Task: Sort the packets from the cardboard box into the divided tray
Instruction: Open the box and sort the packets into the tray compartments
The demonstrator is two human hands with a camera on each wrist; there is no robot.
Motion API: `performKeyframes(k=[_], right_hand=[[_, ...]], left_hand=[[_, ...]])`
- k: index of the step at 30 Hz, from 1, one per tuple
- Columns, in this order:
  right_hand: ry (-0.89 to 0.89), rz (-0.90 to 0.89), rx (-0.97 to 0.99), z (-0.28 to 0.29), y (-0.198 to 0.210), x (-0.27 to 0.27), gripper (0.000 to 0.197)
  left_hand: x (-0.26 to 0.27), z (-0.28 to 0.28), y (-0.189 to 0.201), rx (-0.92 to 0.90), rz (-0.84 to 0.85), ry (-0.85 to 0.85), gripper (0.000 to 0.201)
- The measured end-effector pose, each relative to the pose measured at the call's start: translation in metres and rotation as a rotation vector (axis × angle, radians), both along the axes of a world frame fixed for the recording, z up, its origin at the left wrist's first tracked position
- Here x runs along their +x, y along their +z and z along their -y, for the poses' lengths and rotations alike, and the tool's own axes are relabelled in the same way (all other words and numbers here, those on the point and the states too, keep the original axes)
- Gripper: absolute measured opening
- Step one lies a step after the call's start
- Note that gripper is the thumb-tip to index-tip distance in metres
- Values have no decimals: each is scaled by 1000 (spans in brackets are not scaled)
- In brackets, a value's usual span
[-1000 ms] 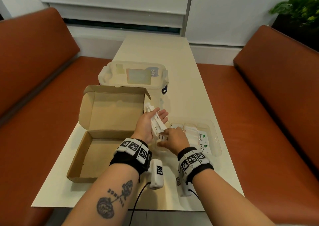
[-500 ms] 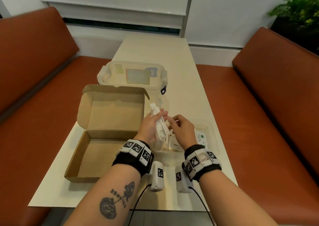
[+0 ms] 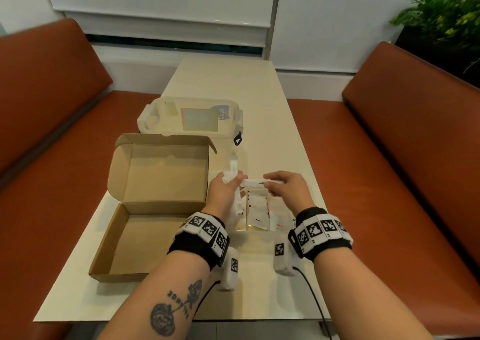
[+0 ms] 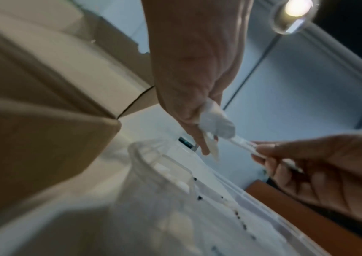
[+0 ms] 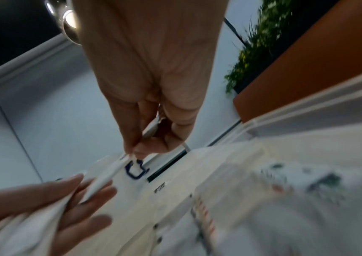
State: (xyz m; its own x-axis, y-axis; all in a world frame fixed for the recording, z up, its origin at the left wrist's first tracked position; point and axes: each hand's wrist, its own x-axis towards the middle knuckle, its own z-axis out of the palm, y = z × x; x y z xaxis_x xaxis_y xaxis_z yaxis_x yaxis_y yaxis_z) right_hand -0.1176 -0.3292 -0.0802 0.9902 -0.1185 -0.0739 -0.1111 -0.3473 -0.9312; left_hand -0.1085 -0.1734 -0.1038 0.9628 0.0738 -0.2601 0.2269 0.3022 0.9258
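Over the divided tray (image 3: pixel 315 196), already part filled, the right hand (image 3: pixel 285 189) pinches one packet (image 3: pixel 255 183) drawn from the bundle (image 3: pixel 231 177) gripped by the left hand (image 3: pixel 224 194), freeing it for sorting; the cardboard box (image 3: pixel 155 199) lies open beside them on the desk (image 3: pixel 259 100).

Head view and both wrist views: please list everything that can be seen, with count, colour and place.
cardboard box: one, brown, lid open, no packets seen inside, left on the table
divided tray: one, clear, right of the box, white packets already in it
lidded container: one, translucent, behind the box
table: one, cream, between the benches
benches: two, orange-brown, on both sides
plant: one, green, far right corner
bundle of packets: several, white, in the left hand
single packet: one, white, pinched by the right hand
left hand: one, holds the bundle above the tray
right hand: one, above the tray
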Motion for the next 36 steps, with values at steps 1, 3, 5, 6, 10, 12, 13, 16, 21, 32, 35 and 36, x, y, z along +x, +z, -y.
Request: performKeyframes(k=[1, 3, 5, 6, 10, 12, 13, 16, 21, 32, 35, 36], right_hand=[[0, 16, -23, 3, 3, 2, 22], [-25, 48, -45, 4, 7, 6, 27], [-83, 53, 47, 1, 6, 8, 33], [-114, 31, 153, -2, 5, 8, 33], [-157, -13, 474, -16, -5, 5, 18], [-177, 13, 437, -18, -7, 7, 18], [-173, 17, 366, -18, -7, 9, 20], [-58, -38, -43, -18, -11, 14, 37], [140, -106, -311, -37, -21, 10, 46], [183, -31, -520, -51, -41, 7, 35], [252, -30, -603, -44, -42, 6, 40], [288, -41, -658, -44, -44, 6, 45]], left_hand=[[-1, 2, 0, 67, 15, -30, 9], [-2, 6, -1, 131, 34, -57, 15], [-4, 9, 0, 56, 30, -41, 13], [-4, 10, 1, 9, 22, -26, 12], [-3, 9, 3, -84, -5, -12, 11], [-3, 4, 4, -73, 4, 12, 8], [-3, 1, 4, -84, 15, 37, 7], [3, -8, 4, -151, 35, 123, 8], [9, -13, 2, 57, 98, 149, 10], [11, -16, -3, 111, 129, 145, 10], [13, -16, -3, 100, 119, 136, 10], [13, -16, -3, 94, 113, 132, 10]])
